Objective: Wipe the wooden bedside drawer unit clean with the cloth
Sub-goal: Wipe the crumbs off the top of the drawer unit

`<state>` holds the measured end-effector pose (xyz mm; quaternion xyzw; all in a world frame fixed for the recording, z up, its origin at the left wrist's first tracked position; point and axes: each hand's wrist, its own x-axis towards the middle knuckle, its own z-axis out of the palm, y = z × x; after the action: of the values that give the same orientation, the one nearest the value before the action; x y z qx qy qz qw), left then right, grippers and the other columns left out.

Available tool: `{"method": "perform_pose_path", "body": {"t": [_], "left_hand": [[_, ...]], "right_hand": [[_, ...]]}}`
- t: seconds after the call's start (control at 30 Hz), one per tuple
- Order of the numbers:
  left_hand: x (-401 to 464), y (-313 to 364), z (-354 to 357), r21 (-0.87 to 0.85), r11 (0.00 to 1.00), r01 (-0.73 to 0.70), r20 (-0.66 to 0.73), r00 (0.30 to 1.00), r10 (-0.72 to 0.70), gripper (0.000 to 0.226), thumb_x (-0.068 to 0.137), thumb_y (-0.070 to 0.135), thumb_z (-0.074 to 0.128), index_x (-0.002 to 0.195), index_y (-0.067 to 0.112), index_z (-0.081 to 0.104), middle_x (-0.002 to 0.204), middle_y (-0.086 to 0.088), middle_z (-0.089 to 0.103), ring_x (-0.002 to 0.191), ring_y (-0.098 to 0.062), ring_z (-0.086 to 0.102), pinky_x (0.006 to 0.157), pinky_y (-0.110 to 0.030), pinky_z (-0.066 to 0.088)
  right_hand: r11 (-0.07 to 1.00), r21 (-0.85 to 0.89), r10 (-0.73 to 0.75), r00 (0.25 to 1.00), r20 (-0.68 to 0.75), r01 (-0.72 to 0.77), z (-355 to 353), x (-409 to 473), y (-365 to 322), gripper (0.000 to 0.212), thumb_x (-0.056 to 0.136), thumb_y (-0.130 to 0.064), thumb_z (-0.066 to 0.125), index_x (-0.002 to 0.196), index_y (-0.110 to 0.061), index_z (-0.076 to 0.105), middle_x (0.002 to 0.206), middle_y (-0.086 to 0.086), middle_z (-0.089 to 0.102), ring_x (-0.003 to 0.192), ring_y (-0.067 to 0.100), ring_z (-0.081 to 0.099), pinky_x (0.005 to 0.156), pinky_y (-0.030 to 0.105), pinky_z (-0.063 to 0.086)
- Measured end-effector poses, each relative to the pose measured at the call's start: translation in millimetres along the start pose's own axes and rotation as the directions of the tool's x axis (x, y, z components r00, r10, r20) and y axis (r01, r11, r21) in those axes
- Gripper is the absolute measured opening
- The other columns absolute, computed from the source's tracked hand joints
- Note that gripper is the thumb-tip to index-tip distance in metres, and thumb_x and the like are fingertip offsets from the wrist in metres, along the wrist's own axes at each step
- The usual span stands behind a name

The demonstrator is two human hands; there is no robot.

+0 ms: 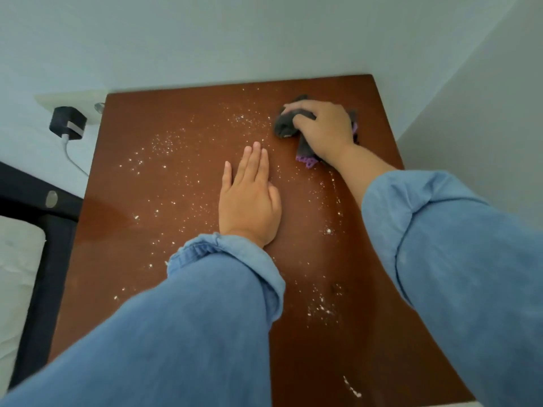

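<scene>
Wooden bedside drawer unit [182, 289] top, dusted with white crumbs [167, 145].
Right hand [321, 129] grips the bunched grey cloth [285, 124] for wiping; left hand [249, 198] lies flat, apparently bracing.

Pale grey-white walls [205, 39] are filling the upper half of the view, meeting in a corner [458, 71] at two o'clock. At nine o'clock, a black charger [67, 123] is sitting in a white wall socket plate [70, 99], its white cable [72, 155] trailing downward. At eight o'clock, a black bed frame [44, 259] is bordering a white mattress [14, 274]. Soft, even light is falling across the walls.
</scene>
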<state>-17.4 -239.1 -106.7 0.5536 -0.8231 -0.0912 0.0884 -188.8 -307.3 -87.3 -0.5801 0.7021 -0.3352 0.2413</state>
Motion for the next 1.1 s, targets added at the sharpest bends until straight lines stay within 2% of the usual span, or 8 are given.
{"method": "perform_pose_path", "body": {"t": [0.17, 0.33, 0.47, 0.53, 0.67, 0.77, 0.93, 1.1], "left_hand": [[-1, 1, 0, -0.009, 1.0, 0.0, 0.001, 1.0, 0.0, 0.056, 0.096, 0.021, 0.026, 0.15, 0.013, 0.015, 0.16, 0.001, 0.01, 0.146, -0.012, 0.004, 0.119, -0.04, 0.001], [0, 3, -3, 0.002, 1.0, 0.001, 0.011, 1.0, -0.001, 0.056, 0.096, 0.02, 0.026, 0.15, 0.012, 0.015, 0.16, 0.0, 0.009, 0.147, -0.013, 0.004, 0.119, -0.041, 0.001], [0, 3, -4, -0.004, 1.0, 0.002, 0.009, 1.0, -0.002, 0.056, 0.096, 0.021, 0.025, 0.15, 0.012, 0.015, 0.16, 0.0, 0.01, 0.147, -0.013, 0.004, 0.119, -0.041, 0.002], [-2, 5, -5, -0.019, 1.0, -0.005, -0.005, 1.0, 0.005, 0.056, 0.096, 0.02, 0.025, 0.15, 0.011, 0.017, 0.159, -0.001, 0.012, 0.146, -0.013, 0.006, 0.119, -0.041, 0.002], [-17, 1, -12, 0.006, 0.994, -0.11, -0.035, 0.993, 0.11, 0.054, 0.096, 0.017, 0.026, 0.15, 0.01, 0.02, 0.159, -0.002, 0.015, 0.146, -0.014, 0.009, 0.119, -0.039, 0.001], [-51, -1, -18, -0.004, 0.995, -0.101, -0.018, 0.995, 0.101, 0.054, 0.096, 0.016, 0.025, 0.15, 0.009, 0.019, 0.159, -0.003, 0.015, 0.146, -0.015, 0.009, 0.12, -0.039, 0.001], [-136, 12, -20, 0.002, 0.986, -0.164, 0.067, 0.984, 0.164, 0.062, 0.09, 0.026, 0.012, 0.149, 0.011, 0.021, 0.158, -0.002, 0.015, 0.146, -0.014, 0.008, 0.119, -0.038, -0.003], [-165, 8, -13, 0.034, 0.991, -0.129, 0.081, 0.989, 0.126, 0.065, 0.089, 0.03, 0.008, 0.151, 0.015, 0.013, 0.159, 0.003, 0.006, 0.146, -0.01, 0.001, 0.119, -0.037, -0.004]], "right_hand": [[0.997, 0.065, 0.045, 0.999, -0.003, -0.045, -2, -87, -5, 0.026, 0.076, -0.028, 0.047, 0.082, -0.038, 0.07, 0.109, -0.017, 0.069, 0.107, 0.005, 0.061, 0.097, 0.023, 0.044], [0.99, 0.108, 0.099, 0.994, -0.047, -0.093, 0, -169, -10, 0.026, 0.074, -0.018, 0.049, 0.075, -0.033, 0.07, 0.104, -0.014, 0.072, 0.086, 0.014, 0.068, 0.079, 0.026, 0.052], [0.992, 0.106, 0.074, 0.994, -0.078, -0.066, 4, -216, -11, 0.027, 0.072, -0.014, 0.049, 0.075, -0.025, 0.073, 0.1, -0.013, 0.072, 0.096, 0.0, 0.063, 0.077, -0.002, 0.037], [0.992, 0.113, 0.069, 0.995, -0.077, -0.06, 5, -225, -11, 0.027, 0.072, -0.013, 0.049, 0.075, -0.024, 0.073, 0.099, -0.013, 0.072, 0.101, -0.004, 0.06, 0.082, -0.004, 0.033], [0.997, 0.073, 0.034, 0.993, -0.115, -0.025, 5, -222, -11, 0.027, 0.073, -0.013, 0.048, 0.074, -0.026, 0.072, 0.1, -0.013, 0.073, 0.09, 0.002, 0.065, 0.074, 0.013, 0.047], [0.999, 0.047, 0.021, 0.991, -0.134, -0.015, 6, -221, -14, 0.026, 0.073, -0.014, 0.047, 0.073, -0.024, 0.071, 0.1, -0.012, 0.073, 0.088, 0.002, 0.064, 0.069, 0.015, 0.046], [0.999, 0.019, 0.047, 0.99, -0.131, -0.045, 3, -222, -18, 0.023, 0.075, -0.012, 0.049, 0.075, -0.022, 0.07, 0.101, -0.012, 0.073, 0.1, 0.007, 0.064, 0.083, 0.027, 0.052], [0.997, -0.002, 0.071, 0.989, -0.133, -0.072, 2, -221, -24, 0.022, 0.078, -0.012, 0.051, 0.077, -0.023, 0.07, 0.103, -0.014, 0.072, 0.094, 0.01, 0.064, 0.081, 0.025, 0.051]]}}
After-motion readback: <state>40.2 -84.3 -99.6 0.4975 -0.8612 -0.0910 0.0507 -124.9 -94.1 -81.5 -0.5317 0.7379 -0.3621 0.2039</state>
